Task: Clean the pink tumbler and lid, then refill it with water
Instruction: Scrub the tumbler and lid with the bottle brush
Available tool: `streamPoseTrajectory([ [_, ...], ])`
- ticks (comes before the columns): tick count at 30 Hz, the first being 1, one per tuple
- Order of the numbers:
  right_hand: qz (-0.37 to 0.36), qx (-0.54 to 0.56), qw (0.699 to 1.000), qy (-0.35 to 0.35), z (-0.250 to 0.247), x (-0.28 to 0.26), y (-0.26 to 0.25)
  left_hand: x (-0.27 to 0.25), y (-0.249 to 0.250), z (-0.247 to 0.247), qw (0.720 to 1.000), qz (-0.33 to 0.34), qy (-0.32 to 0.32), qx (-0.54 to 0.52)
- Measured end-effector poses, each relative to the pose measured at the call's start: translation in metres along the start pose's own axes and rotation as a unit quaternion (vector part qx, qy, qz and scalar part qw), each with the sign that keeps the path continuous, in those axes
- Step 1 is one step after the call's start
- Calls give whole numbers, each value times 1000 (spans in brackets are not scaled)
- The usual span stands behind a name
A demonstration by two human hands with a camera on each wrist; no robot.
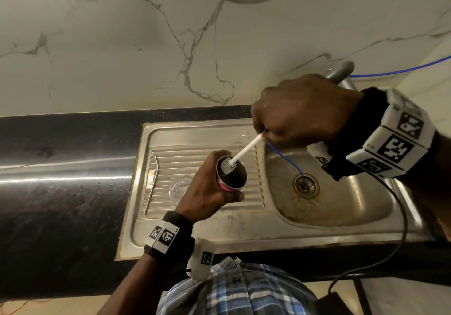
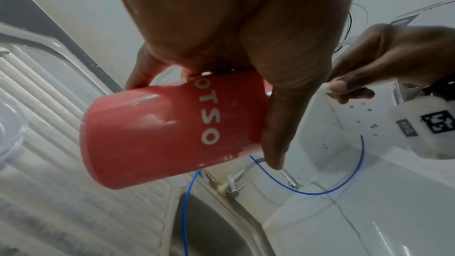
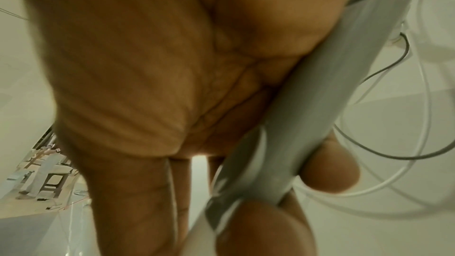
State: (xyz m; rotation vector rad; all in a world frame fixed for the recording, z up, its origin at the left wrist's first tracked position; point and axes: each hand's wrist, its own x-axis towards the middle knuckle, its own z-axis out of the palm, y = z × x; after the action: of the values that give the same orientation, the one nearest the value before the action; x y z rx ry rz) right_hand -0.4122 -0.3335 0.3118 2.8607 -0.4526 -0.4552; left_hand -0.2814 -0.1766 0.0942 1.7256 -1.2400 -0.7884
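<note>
My left hand grips the pink tumbler over the ribbed drainboard, its mouth tilted up toward the right. In the left wrist view the tumbler shows white lettering, and my fingers wrap round it. My right hand holds a bottle brush by its grey and white handle. The white brush shaft slants down, and its bristle head sits at the tumbler's mouth. A clear lid lies flat on the drainboard, left of the tumbler.
A steel sink with a drain lies to the right; a thin blue tube runs into the drain. A bent metal straw rests on the drainboard. The tap stands at the basin's back edge. Black counter extends left.
</note>
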Motion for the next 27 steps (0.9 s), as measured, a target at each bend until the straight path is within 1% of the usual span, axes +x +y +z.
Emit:
streamPoseTrajectory([
  [3,-16,-21,1000,0,5,3,-8,0,13,3,1000,6,-16,0],
  [6,-18,-33,999,-18,5,5,-11,-1,21,9,999,13,-44,-8],
  [9,-31,-33,999,-16,10,5,-12,-2,23,9,999,18,-35,-16],
  [13,-25,-27,999,-20,11,4,-14,4,24,4,999,18,-31,-18],
  [16,-16,-14,1000,-8,-1,0,-6,7,17,1,1000,13,-26,-11],
  [19,-20,-10,1000,12,-11,-5,-2,2,6,0,1000,-11,-17,-19],
  [23,-28,-27,999,17,-5,-7,-18,-1,9,2,999,-7,-32,-17],
  [27,-33,-43,999,-1,2,-3,-30,1,19,7,999,9,-45,-12],
])
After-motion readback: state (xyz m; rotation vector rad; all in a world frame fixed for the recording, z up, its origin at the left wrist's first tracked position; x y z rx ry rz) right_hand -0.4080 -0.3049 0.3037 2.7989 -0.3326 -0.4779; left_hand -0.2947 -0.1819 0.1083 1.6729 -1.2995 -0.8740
